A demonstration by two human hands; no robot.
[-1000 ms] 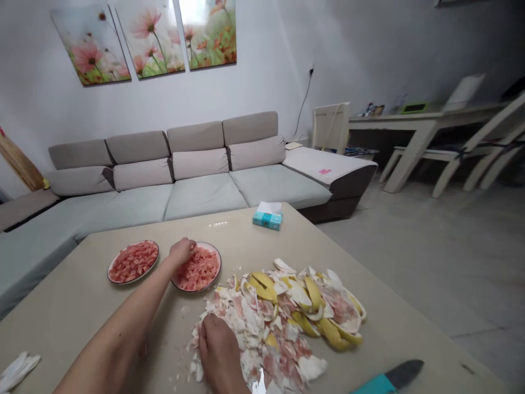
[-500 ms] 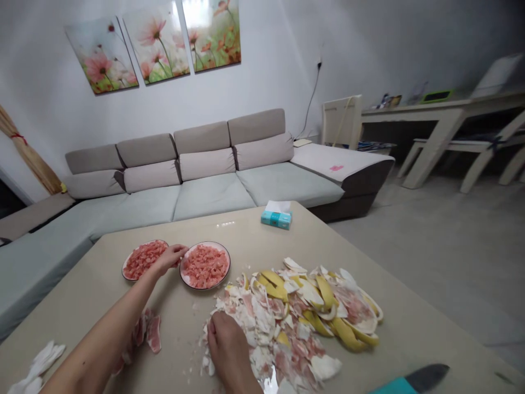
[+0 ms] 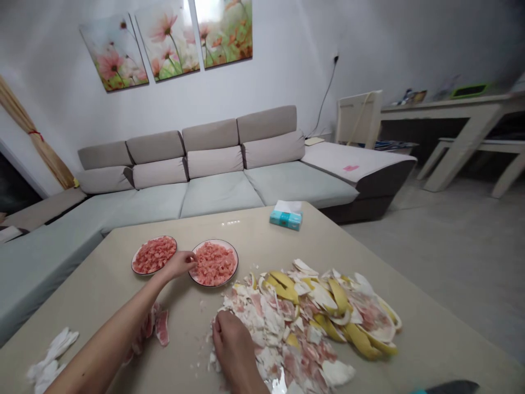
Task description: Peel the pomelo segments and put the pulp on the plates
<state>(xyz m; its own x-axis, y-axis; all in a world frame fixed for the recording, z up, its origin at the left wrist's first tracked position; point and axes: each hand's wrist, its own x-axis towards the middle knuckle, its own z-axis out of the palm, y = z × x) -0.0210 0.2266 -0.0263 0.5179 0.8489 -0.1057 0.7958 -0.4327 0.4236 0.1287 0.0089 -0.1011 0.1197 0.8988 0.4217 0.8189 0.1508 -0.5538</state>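
The right hand [image 3: 233, 342] is bunched narrow, its fingertips pressed into a heap of pomelo rind and white pith [image 3: 303, 323]; whether it holds a scrap, the view cannot tell. The heap spreads ahead of that hand and away to its right. The left hand [image 3: 177, 265] is half-closed, and it cannot be told if it holds anything. Its fingers end just beside a plate of chopped pink pomelo flesh [image 3: 213, 241], with a second plate [image 3: 133, 264] beside its wrist. Pink pomelo pieces [image 3: 162, 327] lie beneath the left forearm. The step looks like sorting flesh from peel; the next move seems to call for gathering more flesh from the heap.
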